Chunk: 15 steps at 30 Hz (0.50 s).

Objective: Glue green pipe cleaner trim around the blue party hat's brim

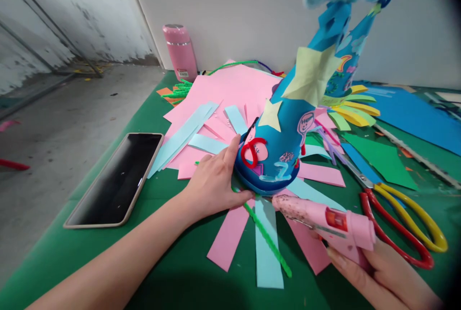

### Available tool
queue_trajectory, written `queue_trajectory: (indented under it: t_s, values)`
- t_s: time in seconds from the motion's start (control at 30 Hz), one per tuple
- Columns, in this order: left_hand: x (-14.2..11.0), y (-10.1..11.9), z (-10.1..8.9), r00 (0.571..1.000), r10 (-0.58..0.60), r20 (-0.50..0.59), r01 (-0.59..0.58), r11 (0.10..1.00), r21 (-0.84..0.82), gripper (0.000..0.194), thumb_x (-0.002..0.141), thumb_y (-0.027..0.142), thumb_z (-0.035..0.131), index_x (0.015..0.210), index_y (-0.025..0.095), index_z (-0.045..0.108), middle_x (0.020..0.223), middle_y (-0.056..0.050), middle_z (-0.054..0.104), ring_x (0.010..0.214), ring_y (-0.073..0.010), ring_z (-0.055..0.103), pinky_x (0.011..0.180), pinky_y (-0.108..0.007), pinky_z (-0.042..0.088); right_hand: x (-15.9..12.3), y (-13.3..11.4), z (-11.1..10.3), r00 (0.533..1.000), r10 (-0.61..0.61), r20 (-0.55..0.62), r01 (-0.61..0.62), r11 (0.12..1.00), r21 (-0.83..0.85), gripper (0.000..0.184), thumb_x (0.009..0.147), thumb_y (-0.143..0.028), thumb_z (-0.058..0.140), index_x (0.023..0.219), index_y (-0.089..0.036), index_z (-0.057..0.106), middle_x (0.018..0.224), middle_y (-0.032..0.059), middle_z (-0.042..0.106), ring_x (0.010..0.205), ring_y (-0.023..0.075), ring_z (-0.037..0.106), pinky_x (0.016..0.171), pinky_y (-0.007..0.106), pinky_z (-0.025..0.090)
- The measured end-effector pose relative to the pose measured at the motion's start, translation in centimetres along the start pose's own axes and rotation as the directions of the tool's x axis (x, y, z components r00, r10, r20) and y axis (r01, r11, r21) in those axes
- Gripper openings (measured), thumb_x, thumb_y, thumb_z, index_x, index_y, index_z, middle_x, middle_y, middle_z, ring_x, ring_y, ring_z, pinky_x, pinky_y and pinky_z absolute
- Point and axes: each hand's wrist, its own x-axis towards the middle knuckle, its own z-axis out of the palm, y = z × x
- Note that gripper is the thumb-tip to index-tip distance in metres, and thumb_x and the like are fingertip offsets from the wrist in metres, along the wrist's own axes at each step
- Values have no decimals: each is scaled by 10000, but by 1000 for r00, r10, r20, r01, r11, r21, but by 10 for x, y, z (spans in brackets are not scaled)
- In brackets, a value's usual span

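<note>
A blue paper cone hat (284,127), decorated with pale yellow stars and small drawings, stands tilted on pink and light blue paper strips that fan out from its base. My left hand (216,180) is curved against the hat's lower left side, index finger on the base and thumb beside the front rim. A green pipe cleaner (268,235) runs under that thumb and out over the strips. In my right hand (374,271) is a pink hot glue gun (324,221). Its nozzle points at the front rim of the hat, close to my left thumb.
Red-and-yellow scissors (370,190) lie right of the hat. A phone (117,180) rests at left near the table edge. Behind are pink paper sheets (230,86), a pink bottle (180,53), green pipe cleaners (180,90) and a second decorated cone hat (355,57).
</note>
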Motion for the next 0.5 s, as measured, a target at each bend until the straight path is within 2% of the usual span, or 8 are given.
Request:
queue_trajectory:
  t_s: [0.13, 0.37, 0.5]
  values:
    - [1, 0, -1, 1000, 4, 3, -4, 1000, 2, 986, 628, 461, 631, 1382, 178, 61, 954, -81, 611, 935, -323, 583, 779, -421, 407, 1, -2, 0, 1000, 7, -6, -7, 1000, -11, 361, 737, -382, 557, 1078, -284, 623, 897, 15, 707, 790, 270, 671, 541, 329, 589]
    - [1, 0, -1, 1000, 4, 20, -4, 1000, -3, 985, 633, 455, 629, 1379, 150, 63, 905, -79, 617, 936, -324, 580, 781, -423, 405, -5, 21, 5, 999, -8, 45, 10, 999, -42, 352, 689, -394, 605, 1036, -348, 640, 887, -2, 708, 809, 272, 669, 635, 345, 594]
    - [2, 1, -2, 1000, 0, 20, 0, 1000, -3, 988, 631, 460, 633, 1378, 149, 66, 906, -80, 617, 934, -324, 581, 780, -421, 407, -4, 24, 7, 997, -4, 73, 7, 999, -42, 379, 673, -382, 625, 1051, -353, 631, 924, -7, 703, 838, 273, 664, 686, 349, 587]
